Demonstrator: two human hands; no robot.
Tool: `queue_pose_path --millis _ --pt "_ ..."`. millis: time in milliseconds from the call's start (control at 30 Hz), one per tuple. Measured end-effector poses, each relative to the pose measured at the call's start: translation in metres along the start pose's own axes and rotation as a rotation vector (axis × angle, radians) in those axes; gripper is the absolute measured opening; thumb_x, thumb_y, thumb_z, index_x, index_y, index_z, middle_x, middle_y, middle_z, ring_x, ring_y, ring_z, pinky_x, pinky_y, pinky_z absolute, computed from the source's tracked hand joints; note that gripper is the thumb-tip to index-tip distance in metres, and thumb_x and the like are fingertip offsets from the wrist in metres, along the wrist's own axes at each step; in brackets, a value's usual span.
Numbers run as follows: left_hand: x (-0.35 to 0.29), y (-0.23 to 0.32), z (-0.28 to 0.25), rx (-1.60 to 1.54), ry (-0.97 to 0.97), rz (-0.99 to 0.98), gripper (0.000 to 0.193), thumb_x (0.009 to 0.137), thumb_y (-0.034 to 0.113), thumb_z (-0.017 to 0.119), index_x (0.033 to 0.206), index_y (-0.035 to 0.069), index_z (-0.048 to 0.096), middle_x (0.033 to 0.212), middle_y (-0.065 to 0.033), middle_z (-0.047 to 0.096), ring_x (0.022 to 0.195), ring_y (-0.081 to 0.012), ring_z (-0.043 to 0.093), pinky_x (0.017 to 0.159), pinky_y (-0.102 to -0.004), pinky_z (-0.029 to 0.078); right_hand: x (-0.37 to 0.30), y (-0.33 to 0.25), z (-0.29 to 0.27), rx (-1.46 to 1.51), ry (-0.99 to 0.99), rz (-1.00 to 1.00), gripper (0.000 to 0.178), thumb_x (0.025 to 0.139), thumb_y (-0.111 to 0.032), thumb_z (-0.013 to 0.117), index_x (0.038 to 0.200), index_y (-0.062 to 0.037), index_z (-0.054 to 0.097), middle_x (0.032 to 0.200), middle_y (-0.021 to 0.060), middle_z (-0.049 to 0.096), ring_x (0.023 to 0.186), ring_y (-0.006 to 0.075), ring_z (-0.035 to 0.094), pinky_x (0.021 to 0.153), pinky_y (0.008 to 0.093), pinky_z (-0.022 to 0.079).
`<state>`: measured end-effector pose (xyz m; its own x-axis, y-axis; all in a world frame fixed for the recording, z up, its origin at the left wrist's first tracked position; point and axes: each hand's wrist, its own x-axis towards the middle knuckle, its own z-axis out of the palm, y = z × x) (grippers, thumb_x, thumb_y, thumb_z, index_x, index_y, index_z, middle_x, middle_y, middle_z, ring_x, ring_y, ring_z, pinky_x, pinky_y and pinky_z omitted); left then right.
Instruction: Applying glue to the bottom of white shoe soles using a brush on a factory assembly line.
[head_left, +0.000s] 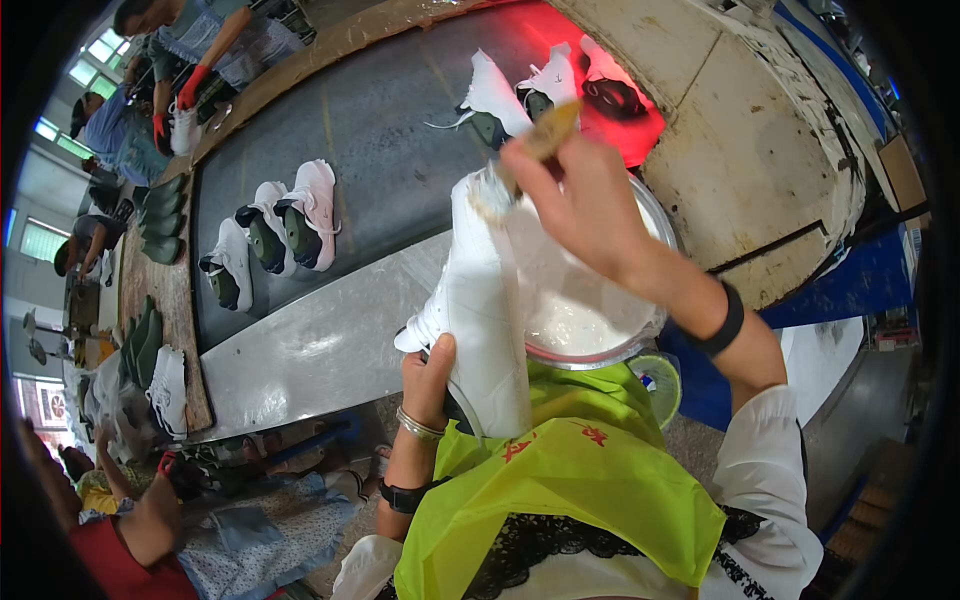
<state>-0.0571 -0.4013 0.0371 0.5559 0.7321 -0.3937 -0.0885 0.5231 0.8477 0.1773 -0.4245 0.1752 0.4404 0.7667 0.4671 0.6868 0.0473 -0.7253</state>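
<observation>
My left hand [430, 380] grips a white sneaker [485, 340] by its laced side, close to my lap. The shoe is tilted, with one end pointing away from me. In my right hand [590, 205] is a brush with a yellowish handle [552, 130], slightly blurred. Its pale bristles [491, 197] touch the far end of the shoe. Beneath my right hand stands a round tub [597, 357] of white liquid, partly hidden by the shoe and my forearm. A yellow-green apron [560, 500] covers my front.
On the dark conveyor belt [390, 120] stand white shoes [267, 232] at left and more [497, 95] beyond my right hand, some under red light. A metal ledge [320, 365] edges the belt. A green bin [662, 390] stands right of my lap. Co-workers are at left.
</observation>
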Motion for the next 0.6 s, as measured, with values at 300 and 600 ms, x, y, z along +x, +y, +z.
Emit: queue_pose_path --millis 300,600 --pt "0.013 -0.01 -0.02 -0.162 -0.034 -0.109 0.049 0.093 0.037 0.04 0.124 0.0 0.046 0.11 -0.0152 0.059 0.091 -0.0259 0.062 0.078 -0.0355 0.052 -0.026 0.024 -0.012 -0.001 -0.07 0.07 0.019 0.087 -0.016 0.055 0.086 0.0025 0.058 0.067 0.0165 0.058 0.058 0.0316 0.059 0.055 0.0356 0.045" --pt "0.007 -0.003 -0.012 0.028 -0.113 0.156 0.053 0.096 0.037 0.026 0.133 0.0 0.036 0.126 -0.0212 0.049 0.106 -0.0335 0.055 0.091 -0.0434 0.047 -0.004 0.039 0.011 0.442 -0.026 0.374 0.03 0.089 -0.022 0.053 0.09 0.0064 0.061 0.073 0.0102 0.062 0.063 0.0126 0.06 0.056 0.0262 0.047"
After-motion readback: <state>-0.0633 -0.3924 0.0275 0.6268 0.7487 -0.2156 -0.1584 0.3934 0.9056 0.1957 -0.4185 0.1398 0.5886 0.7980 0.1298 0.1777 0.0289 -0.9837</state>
